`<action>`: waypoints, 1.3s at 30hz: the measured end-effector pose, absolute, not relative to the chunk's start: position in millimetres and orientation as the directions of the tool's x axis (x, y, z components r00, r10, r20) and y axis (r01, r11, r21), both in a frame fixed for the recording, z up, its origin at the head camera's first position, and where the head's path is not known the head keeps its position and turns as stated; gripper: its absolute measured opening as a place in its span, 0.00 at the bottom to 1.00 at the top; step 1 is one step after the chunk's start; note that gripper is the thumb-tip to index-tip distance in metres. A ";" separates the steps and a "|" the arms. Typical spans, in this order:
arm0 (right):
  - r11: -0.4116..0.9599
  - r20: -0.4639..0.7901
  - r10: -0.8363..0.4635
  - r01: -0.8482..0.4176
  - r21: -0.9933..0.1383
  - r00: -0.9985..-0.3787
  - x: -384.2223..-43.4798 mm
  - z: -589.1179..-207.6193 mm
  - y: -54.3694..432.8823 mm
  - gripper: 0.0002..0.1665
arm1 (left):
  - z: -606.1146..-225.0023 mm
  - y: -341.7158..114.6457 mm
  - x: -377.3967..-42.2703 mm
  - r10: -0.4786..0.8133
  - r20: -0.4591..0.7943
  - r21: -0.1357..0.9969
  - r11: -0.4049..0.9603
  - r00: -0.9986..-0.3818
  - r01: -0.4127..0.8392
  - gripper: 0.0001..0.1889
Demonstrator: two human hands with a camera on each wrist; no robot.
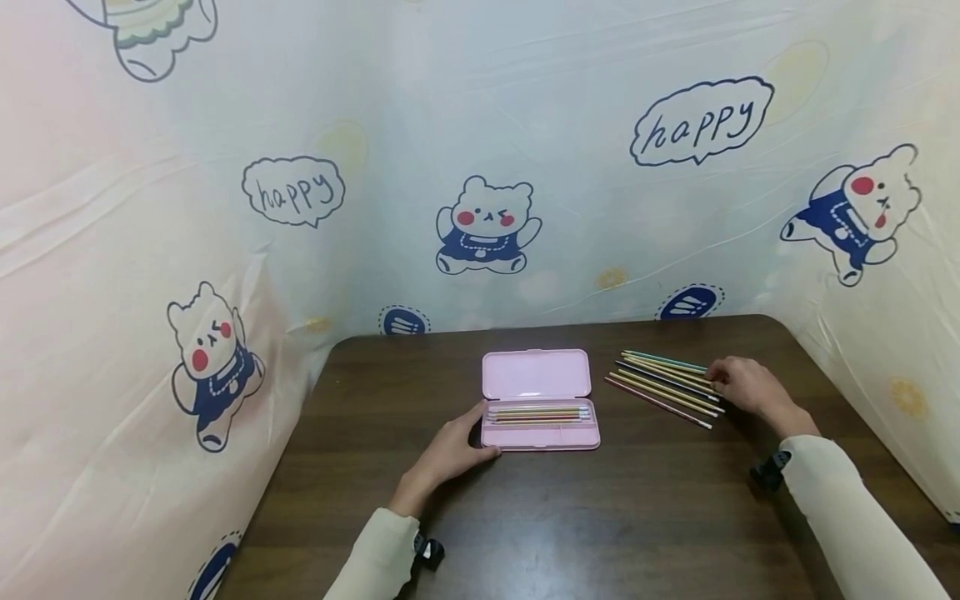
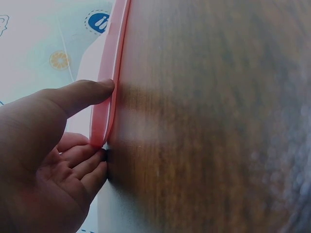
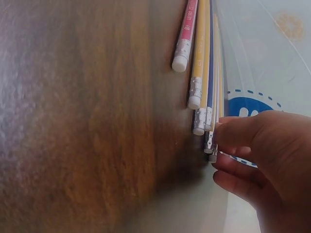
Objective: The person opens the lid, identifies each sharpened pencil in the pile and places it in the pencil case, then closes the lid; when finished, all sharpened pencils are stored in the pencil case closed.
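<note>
Pencils [image 1: 667, 393], thin, multicoloured, touch our right hand [image 1: 750, 387], grip unclear; our left hand [image 1: 448, 450] holds an oblong pink plastic case [image 1: 536, 375]

A wedge of bare tabletop [image 1: 555, 517] is left between the open pink pencil case [image 1: 579, 438] and the fanned pencils [image 1: 667, 392], widening toward the front and narrowed most beside the lid, where the dark red pencil [image 1: 660, 403] is nearest. Front access is offered between the forearms. The case's left end is blocked by the left hand [image 1: 450, 450], and the far pencils' eraser ends by the right hand [image 1: 750, 387]. Behind, reach is bounded by the printed curtain [image 1: 577, 183].
</note>
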State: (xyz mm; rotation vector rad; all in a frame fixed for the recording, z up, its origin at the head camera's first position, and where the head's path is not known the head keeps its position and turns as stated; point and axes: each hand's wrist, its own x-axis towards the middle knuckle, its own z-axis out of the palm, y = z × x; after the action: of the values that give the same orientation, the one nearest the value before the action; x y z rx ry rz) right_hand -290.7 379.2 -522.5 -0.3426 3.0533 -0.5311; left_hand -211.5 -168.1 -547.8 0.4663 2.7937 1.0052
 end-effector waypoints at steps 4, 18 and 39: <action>0.908 0.021 -0.228 -0.220 -0.357 -0.973 -286.8 -522.3 378.8 0.09 | -545.6 -167.8 -210.1 0.342 -0.015 0.644 0.722 -0.940 0.252 0.49; 0.911 0.051 -0.246 -0.249 -0.327 -0.968 -283.0 -519.4 374.4 0.09 | -545.3 -167.0 -210.5 0.346 -0.004 0.632 0.728 -0.938 0.265 0.49; 0.900 0.049 -0.207 -0.210 -0.382 -0.977 -273.4 -512.0 375.9 0.14 | -540.5 -167.0 -207.4 0.346 0.007 0.652 0.710 -0.938 0.267 0.48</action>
State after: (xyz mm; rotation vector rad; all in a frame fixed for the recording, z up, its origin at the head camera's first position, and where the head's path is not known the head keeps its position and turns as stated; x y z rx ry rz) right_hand -273.4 375.9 -512.0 -0.3364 3.0686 -0.6186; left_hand -207.4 -167.0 -540.5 0.5028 2.7972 1.0386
